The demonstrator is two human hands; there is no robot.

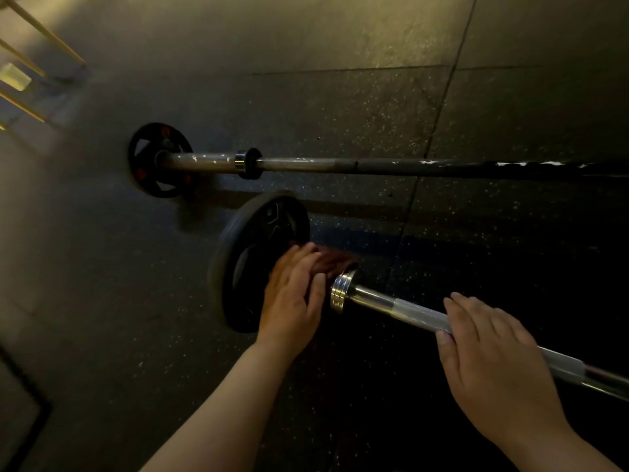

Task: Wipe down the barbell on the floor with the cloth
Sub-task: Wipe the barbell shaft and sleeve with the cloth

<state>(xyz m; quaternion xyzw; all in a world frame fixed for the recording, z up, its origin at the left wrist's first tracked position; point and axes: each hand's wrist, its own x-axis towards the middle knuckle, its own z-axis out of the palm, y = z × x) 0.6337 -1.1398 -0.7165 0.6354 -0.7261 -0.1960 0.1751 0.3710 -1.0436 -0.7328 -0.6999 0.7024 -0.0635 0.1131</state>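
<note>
A shiny chrome barbell point(413, 313) lies on the dark floor and runs from a black plate point(250, 240) at the centre toward the lower right. My left hand point(294, 298) presses a reddish-brown cloth point(335, 260) onto the sleeve between the plate and the chrome collar point(342, 289). Most of the cloth is hidden under the fingers. My right hand point(490, 356) lies over the knurled shaft, with the thumb under the bar and the fingers loosely curved on top.
A second, duller barbell point(340, 164) with a small black plate point(160, 160) lies farther away, parallel across the speckled rubber floor. Yellow metal legs point(37, 59) stand at the upper left. A dark mat edge point(27, 400) shows at the lower left.
</note>
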